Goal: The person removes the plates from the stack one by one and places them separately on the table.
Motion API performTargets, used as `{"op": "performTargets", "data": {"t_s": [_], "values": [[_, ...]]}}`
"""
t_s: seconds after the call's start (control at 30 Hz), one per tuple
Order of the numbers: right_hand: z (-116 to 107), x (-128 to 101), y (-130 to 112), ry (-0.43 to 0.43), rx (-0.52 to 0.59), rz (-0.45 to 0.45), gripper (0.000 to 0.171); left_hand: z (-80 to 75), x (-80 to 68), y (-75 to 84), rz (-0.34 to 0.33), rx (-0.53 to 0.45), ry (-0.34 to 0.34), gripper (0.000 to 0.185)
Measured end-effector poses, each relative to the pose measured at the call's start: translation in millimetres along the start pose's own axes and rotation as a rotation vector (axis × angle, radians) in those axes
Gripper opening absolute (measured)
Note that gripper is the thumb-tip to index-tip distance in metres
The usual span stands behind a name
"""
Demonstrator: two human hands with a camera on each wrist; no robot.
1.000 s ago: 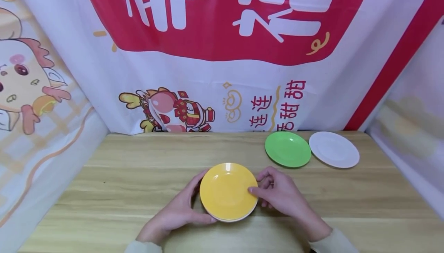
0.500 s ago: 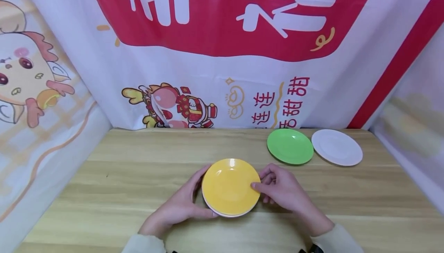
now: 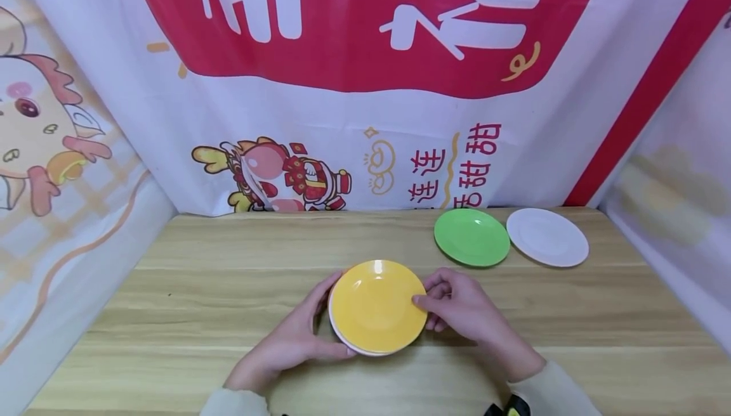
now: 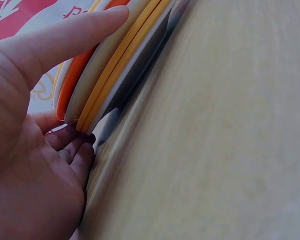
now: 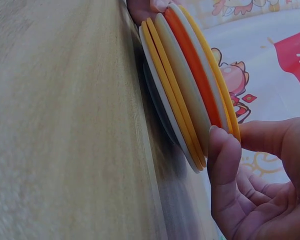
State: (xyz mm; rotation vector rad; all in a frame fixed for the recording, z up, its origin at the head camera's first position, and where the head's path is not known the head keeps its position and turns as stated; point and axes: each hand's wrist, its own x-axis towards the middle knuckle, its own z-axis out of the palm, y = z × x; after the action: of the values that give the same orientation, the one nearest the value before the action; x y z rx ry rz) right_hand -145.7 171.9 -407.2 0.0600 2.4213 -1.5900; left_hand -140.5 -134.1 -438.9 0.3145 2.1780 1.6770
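Stack of round multicoloured plates (image 5: 182, 80): near the middle of the wooden surface (image 3: 240, 289), between both hands; yellow uppermost, then white, orange and cream, with yellow and white lowest. Touching the surface or just clear of it, impossible to tell.
Glossy yellow round plate (image 3: 378, 305): on top of the stack, slightly off-centre over the white rim beneath.
Left hand (image 3: 297, 337): curled around the left side of the stack, thumb at the near rim.
Right hand (image 3: 457, 302): narrow, pinching the right edge at the top of the stack, thumb over the yellow plate; number of plates in the pinch unclear.
Just changed: white rim now exposed along the left as well as the near side, with the yellow plate slightly farther right over it than a second ago.
Meaning for the work: upper part apparently loose against the rest; probably being eased sideways while steadied from the left.
Glossy green round plate (image 3: 471, 237): far right, lying flat.
Plain white round plate (image 3: 547, 237): just beside the green one, farther right.
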Motion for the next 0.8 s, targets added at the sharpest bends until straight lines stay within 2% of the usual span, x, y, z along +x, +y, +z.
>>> {"op": "performTargets", "data": {"t_s": [0.23,0.6,0.8], "values": [[-2,0,0,-0.001,0.021,-0.006,0.031,-0.9,0.9,0.2,0.028,0.013,-0.005,0.12],[-10,0,1,0.025,0.052,-0.024,0.028,-0.3,-1.1,0.3,0.015,0.023,-0.008,0.121],[-16,2,2,0.007,0.13,-0.031,0.031,-0.1,-0.8,0.3,0.011,0.033,-0.001,0.122]]}}
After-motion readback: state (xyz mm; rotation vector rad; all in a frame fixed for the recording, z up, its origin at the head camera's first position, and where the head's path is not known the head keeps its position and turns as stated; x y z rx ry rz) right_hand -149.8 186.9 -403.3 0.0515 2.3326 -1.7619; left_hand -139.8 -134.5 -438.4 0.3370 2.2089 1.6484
